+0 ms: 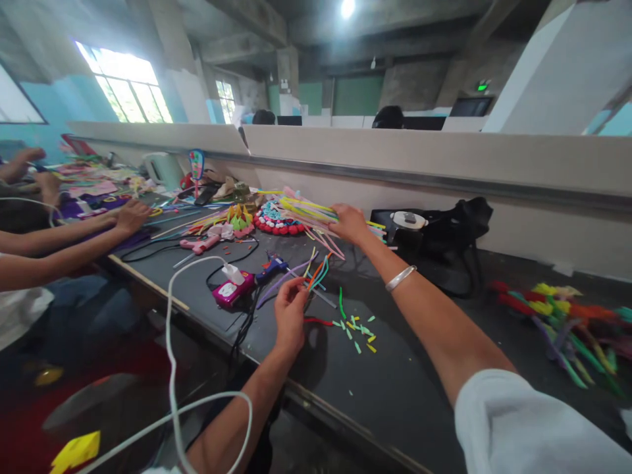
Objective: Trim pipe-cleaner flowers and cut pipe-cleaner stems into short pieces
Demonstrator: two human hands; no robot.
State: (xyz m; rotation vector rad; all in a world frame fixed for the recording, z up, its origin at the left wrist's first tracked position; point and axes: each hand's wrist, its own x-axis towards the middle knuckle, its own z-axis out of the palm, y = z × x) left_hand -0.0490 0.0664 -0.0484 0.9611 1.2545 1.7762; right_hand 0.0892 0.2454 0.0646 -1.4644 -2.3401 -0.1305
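Observation:
My left hand [290,315] is closed in a pinch above the near part of the dark table. A few orange and teal pipe cleaners [323,268] stick up from its fingertips. Farther back, my right hand [351,225] is closed over the right end of a bundle of yellow and pink pipe cleaners [309,210]; its fingertips are partly hidden. Short cut pieces of pipe cleaner [358,329], pale green and yellow, lie scattered right of my left hand. Near them are a green pipe cleaner [341,303] and a red one [318,321].
A magenta power strip [234,289], a blue glue gun [271,266] and a pink glue gun [200,245] lie to the left. A white cable [171,355] loops in front. At right are a black bag [454,227] and pipe-cleaner flowers [567,322]. A co-worker's hands [132,216] work at far left.

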